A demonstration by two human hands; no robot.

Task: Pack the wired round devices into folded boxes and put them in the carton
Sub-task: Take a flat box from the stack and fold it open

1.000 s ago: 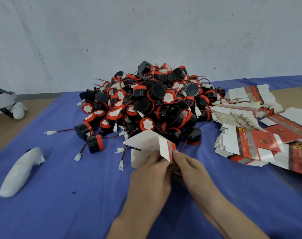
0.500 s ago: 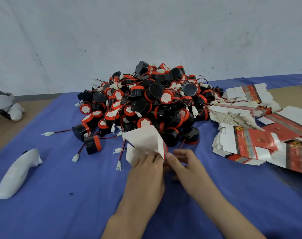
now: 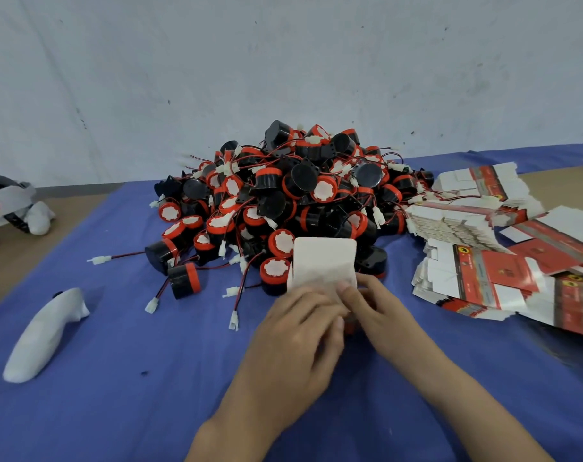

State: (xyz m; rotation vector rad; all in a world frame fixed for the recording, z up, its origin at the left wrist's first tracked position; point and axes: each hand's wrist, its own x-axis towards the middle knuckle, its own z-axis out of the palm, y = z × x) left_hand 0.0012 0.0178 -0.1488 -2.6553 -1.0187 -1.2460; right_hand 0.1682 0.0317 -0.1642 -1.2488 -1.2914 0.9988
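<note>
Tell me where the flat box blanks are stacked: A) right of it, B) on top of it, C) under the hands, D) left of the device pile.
A: the flat box blanks lie on the blue cloth to the right of the device pile.

We look through one wide-angle camera worn on the head, facing forward and down across the blue cloth (image 3: 117,411) toward the pale wall (image 3: 283,61) at the back. It sits close above the left hand (image 3: 293,331) and right hand (image 3: 373,305), which hold a folded box (image 3: 323,261) near the frame's centre, their forearms entering from the bottom edge. The pile of round devices (image 3: 283,201) lies just beyond, while the wide lens also takes in the flat box blanks (image 3: 483,271) at our right and a white object (image 3: 43,335) at our left.
</note>
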